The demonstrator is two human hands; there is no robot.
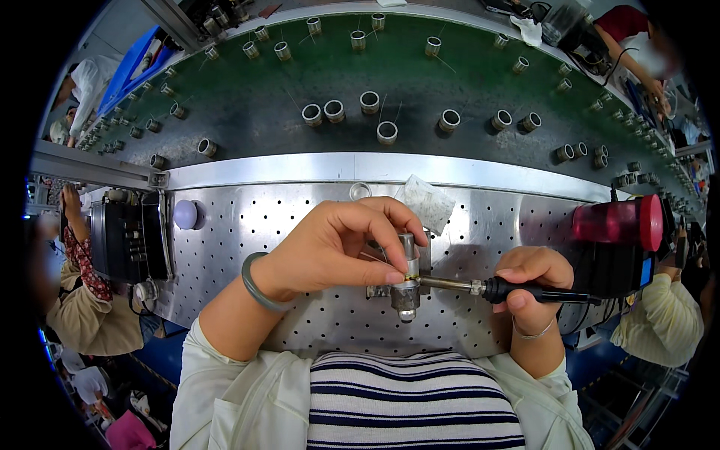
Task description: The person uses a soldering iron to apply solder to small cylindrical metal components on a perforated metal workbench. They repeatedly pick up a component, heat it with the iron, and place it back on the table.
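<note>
My left hand [358, 244], a grey-green bangle on its wrist, pinches a small metal cylinder [407, 251] from above. The cylinder stands in a metal holding fixture [406, 297] on the perforated steel worktop. In my right hand [534, 279] is a soldering iron [517, 290] with a black handle, pointing left. Its metal tip meets the lower part of the cylinder, near my left fingertips. A thin wire seems to run by the left fingers; the exact contact is too small to tell.
Beyond the worktop [255, 232], a green conveyor belt [262, 105] carries several metal cylinders, some with thin wires. A greyish cloth [426, 202] and metal ring [360, 191] lie behind my hands. A red container [619, 223] stands right, a lilac round object [185, 214] left. People sit at both sides.
</note>
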